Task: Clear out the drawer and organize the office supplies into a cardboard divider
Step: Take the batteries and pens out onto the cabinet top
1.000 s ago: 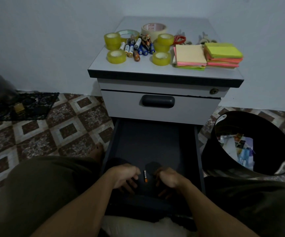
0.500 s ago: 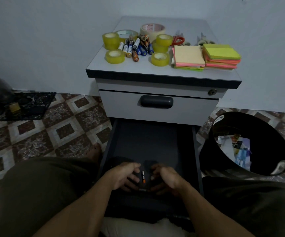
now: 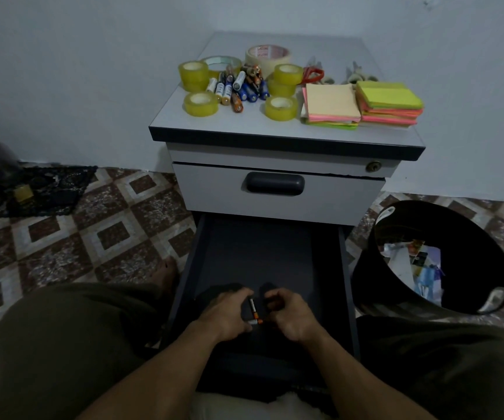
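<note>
In the drawer, a battery sits between our hands. Left hand pinches it; right hand curls, hold unclear.

Forearms: bare, right over the drawer.
Legs: dark olive cloth, either side of the drawer.
Foot: bare, left of the drawer.

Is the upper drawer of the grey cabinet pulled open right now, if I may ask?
No, the upper grey drawer with the dark handle sits closed; only the dark bottom drawer is pulled out.
</note>
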Demonstrator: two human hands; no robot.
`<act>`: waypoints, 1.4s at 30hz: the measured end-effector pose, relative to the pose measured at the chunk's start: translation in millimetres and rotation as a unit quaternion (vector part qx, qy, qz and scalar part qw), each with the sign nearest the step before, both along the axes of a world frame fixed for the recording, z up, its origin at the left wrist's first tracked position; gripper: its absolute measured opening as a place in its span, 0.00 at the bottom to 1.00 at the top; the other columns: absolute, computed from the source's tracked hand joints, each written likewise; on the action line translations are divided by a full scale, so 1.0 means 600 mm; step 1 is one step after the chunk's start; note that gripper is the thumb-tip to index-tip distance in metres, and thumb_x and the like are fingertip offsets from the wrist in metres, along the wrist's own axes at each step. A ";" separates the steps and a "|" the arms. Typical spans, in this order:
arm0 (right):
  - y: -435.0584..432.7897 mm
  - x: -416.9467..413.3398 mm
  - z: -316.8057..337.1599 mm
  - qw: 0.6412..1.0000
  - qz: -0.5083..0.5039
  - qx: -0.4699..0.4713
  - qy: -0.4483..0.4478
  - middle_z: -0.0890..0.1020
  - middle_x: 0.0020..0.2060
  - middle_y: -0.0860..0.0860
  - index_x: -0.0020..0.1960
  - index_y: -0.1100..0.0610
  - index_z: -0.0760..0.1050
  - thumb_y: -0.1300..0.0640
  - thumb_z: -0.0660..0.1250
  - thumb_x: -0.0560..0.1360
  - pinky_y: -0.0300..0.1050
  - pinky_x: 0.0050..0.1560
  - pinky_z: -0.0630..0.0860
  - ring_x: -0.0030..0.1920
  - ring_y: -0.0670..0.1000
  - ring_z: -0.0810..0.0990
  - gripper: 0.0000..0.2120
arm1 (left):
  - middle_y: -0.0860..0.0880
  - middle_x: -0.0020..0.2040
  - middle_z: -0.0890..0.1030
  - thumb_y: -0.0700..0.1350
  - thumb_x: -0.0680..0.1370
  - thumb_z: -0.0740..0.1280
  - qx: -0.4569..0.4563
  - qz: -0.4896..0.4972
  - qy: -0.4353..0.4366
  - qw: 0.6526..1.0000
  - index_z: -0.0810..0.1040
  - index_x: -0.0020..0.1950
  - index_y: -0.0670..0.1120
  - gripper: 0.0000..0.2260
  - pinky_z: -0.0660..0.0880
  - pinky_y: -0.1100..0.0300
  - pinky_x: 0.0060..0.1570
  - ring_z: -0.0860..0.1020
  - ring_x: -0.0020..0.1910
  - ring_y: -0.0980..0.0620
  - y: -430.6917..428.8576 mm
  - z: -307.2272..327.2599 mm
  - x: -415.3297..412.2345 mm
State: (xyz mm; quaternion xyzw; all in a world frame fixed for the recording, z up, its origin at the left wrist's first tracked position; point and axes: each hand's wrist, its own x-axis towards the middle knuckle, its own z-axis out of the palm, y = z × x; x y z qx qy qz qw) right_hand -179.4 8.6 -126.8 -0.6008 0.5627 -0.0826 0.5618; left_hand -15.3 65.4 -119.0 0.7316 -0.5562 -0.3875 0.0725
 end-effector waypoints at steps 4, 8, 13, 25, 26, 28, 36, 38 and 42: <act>-0.003 -0.004 -0.006 1.000 0.004 -0.003 0.026 0.82 0.43 0.50 0.50 0.51 0.77 0.70 0.67 0.71 0.47 0.51 0.82 0.46 0.51 0.82 0.16 | 0.52 0.50 0.76 0.46 0.73 0.75 -0.026 0.010 -0.018 0.999 0.75 0.61 0.53 0.19 0.76 0.58 0.52 0.77 0.50 0.51 -0.001 -0.015 0.003; -0.007 -0.009 -0.011 0.997 0.020 -0.032 0.064 0.82 0.45 0.48 0.53 0.51 0.80 0.65 0.69 0.71 0.32 0.44 0.77 0.47 0.48 0.81 0.14 | 0.52 0.46 0.77 0.44 0.75 0.73 -0.040 0.016 -0.017 0.999 0.76 0.55 0.52 0.12 0.76 0.58 0.47 0.77 0.46 0.52 -0.003 -0.016 0.004; -0.002 -0.008 -0.009 0.991 0.079 -0.067 0.089 0.78 0.40 0.44 0.56 0.54 0.79 0.56 0.78 0.67 0.25 0.35 0.69 0.42 0.44 0.77 0.19 | 0.53 0.49 0.76 0.47 0.73 0.73 -0.020 -0.010 -0.014 1.000 0.70 0.53 0.56 0.14 0.74 0.58 0.44 0.76 0.46 0.54 -0.004 -0.015 0.001; -0.010 -0.005 -0.014 0.984 0.024 -0.116 0.135 0.85 0.49 0.54 0.54 0.56 0.80 0.57 0.69 0.74 0.29 0.39 0.73 0.47 0.51 0.82 0.09 | 0.50 0.44 0.80 0.53 0.75 0.71 -0.017 0.119 -0.018 0.993 0.73 0.42 0.51 0.10 0.80 0.56 0.45 0.80 0.42 0.52 -0.015 -0.019 -0.007; -0.010 -0.004 -0.014 0.985 0.016 -0.115 0.129 0.84 0.47 0.54 0.53 0.56 0.80 0.56 0.70 0.74 0.26 0.35 0.71 0.44 0.50 0.82 0.09 | 0.50 0.45 0.80 0.53 0.74 0.72 -0.019 0.133 -0.012 0.991 0.73 0.42 0.51 0.10 0.79 0.56 0.44 0.80 0.42 0.52 -0.015 -0.019 -0.007; -0.010 -0.002 -0.012 0.986 0.010 -0.115 0.119 0.84 0.47 0.54 0.51 0.56 0.79 0.55 0.72 0.73 0.27 0.37 0.74 0.44 0.49 0.82 0.08 | 0.50 0.45 0.81 0.53 0.70 0.76 -0.016 0.147 0.009 0.989 0.72 0.42 0.51 0.13 0.78 0.59 0.39 0.80 0.41 0.53 -0.014 -0.018 -0.008; -0.022 -0.003 -0.013 0.979 0.007 -0.120 0.164 0.83 0.49 0.57 0.52 0.61 0.80 0.60 0.65 0.78 0.38 0.43 0.75 0.49 0.56 0.83 0.07 | 0.51 0.43 0.80 0.43 0.73 0.71 -0.021 0.185 -0.005 0.982 0.73 0.42 0.53 0.08 0.77 0.59 0.41 0.79 0.41 0.54 -0.018 -0.005 -0.012; -0.021 -0.006 -0.008 0.982 -0.002 -0.117 0.150 0.83 0.50 0.56 0.52 0.59 0.79 0.59 0.66 0.78 0.39 0.44 0.75 0.48 0.53 0.82 0.06 | 0.53 0.42 0.80 0.43 0.73 0.71 -0.034 0.207 0.001 0.978 0.75 0.41 0.54 0.08 0.76 0.61 0.39 0.79 0.40 0.55 -0.016 -0.001 -0.010; -0.022 -0.009 0.017 0.986 -0.040 -0.133 0.090 0.82 0.44 0.49 0.47 0.51 0.77 0.58 0.70 0.76 0.25 0.34 0.70 0.39 0.43 0.79 0.03 | 0.52 0.39 0.83 0.40 0.73 0.72 -0.050 0.240 0.071 0.967 0.77 0.41 0.54 0.08 0.81 0.58 0.42 0.82 0.39 0.54 -0.016 0.017 -0.004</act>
